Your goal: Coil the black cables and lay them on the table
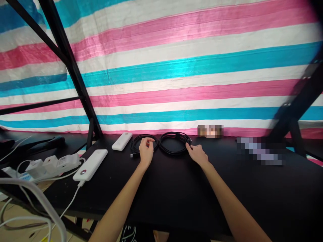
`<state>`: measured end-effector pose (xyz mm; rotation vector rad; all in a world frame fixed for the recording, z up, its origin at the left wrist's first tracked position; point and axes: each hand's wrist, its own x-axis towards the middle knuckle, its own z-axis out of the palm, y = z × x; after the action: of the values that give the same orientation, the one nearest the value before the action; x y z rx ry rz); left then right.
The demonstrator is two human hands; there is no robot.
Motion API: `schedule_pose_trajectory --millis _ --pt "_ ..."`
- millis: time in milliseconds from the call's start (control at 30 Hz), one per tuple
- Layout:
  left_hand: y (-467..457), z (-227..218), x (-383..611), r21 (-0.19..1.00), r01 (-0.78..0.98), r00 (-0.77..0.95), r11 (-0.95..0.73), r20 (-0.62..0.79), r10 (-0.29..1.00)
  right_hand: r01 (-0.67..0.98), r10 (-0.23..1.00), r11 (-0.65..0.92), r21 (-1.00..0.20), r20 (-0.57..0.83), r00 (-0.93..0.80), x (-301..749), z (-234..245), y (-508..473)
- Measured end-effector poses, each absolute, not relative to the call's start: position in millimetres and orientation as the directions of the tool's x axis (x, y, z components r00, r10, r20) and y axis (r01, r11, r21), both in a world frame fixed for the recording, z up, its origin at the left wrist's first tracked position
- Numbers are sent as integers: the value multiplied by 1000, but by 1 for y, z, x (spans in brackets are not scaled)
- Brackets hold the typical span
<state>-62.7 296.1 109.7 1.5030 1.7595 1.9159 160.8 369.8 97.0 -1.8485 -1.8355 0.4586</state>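
Black cable coils (171, 153) lie flat, plug (132, 155) leftward; our right hand (198, 154) pinches one; our left hand (146, 151) curls, hold unclear.

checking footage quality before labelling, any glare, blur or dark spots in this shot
Head view: the striped sheet shows a bright glare patch mid-frame; black cable coils nearly blend into the dark table; pixelated blocks hide detail at right; the near white cable, lower left, looks soft.

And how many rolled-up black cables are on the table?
2: the left coil is at the left hand, which hides part of it; the right coil is at the right hand.
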Motion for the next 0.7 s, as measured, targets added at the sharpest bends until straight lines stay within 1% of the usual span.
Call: schedule_pose_trajectory --millis 200,333,433,567,700 --pt "295 109 -61 776 555 -455 -301 585 671 854 978 24 -520 190 88 167 101 366" --pt "294 108 -59 766 578 -443 -282 585 680 851 947 28 -525 287 146 169 110 362" --pt "294 107 -59 757 606 -441 -245 576 688 835 924 70 -546 352 152 165 114 359" --pt "294 108 -58 724 671 -433 -158 556 709 808 902 194 -557 424 76 152 116 351" --pt "292 107 -60 633 774 -415 -19 530 739 763 859 409 -500 493 -137 131 113 337"
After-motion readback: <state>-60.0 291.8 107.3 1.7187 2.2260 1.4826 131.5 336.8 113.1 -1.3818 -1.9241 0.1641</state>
